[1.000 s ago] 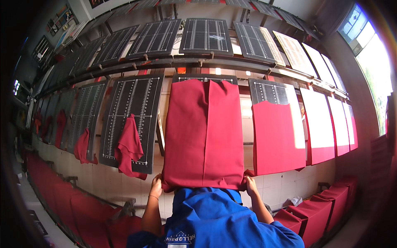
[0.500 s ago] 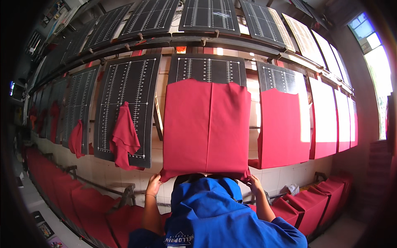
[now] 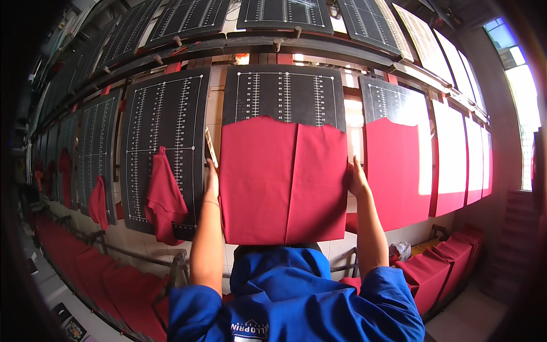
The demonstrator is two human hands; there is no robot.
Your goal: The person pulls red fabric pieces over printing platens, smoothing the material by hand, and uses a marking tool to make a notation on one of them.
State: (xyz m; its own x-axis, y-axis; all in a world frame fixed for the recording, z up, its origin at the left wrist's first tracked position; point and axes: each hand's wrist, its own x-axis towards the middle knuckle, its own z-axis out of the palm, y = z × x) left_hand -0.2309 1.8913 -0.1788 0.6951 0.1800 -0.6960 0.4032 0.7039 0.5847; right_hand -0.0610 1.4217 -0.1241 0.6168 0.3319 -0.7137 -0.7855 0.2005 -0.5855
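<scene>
A red garment piece (image 3: 285,182) lies over the lower part of a black board (image 3: 288,94) in front of me, with an uneven upper edge and a crease down its middle. My left hand (image 3: 212,181) is along the board's left edge, beside the cloth, its visible fingers stretched out. On the opposite side, my right hand (image 3: 358,179) reaches the cloth's right edge, its visible fingers extended and partly apart. Some fingers of both hands are hidden at the board's sides. The cloth reaches the near edge of the board, close to my body.
Left, a black board (image 3: 162,122) printed with white scales carries a bunched red cloth (image 3: 165,199). Right, another board has red fabric (image 3: 393,171) in bright sunlight. A dark rail (image 3: 250,45) runs behind, with more boards beyond. Red-covered boards (image 3: 424,279) stand behind me.
Both hands have moved from the cloth's near corners, forward along the board's sides. The cloth's near edge now lies flatter, and its upper edge sits slightly lower on the board.
</scene>
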